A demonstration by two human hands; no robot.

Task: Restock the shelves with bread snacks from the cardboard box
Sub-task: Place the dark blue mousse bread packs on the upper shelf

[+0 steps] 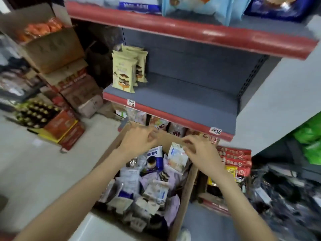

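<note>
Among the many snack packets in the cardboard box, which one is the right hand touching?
The pale white-and-blue packet at the far right corner of the cardboard box: the right hand pinches its top edge. The dark blue packet beside it lies untouched.

Single head-worn wide-angle view, looking forward and steeply down, close over an open cardboard box (pixel 182 202) at lower centre, grey shelf (pixel 182 101) filling upper right, floor (pixel 43 162) at left, edges bowed by lens
</note>
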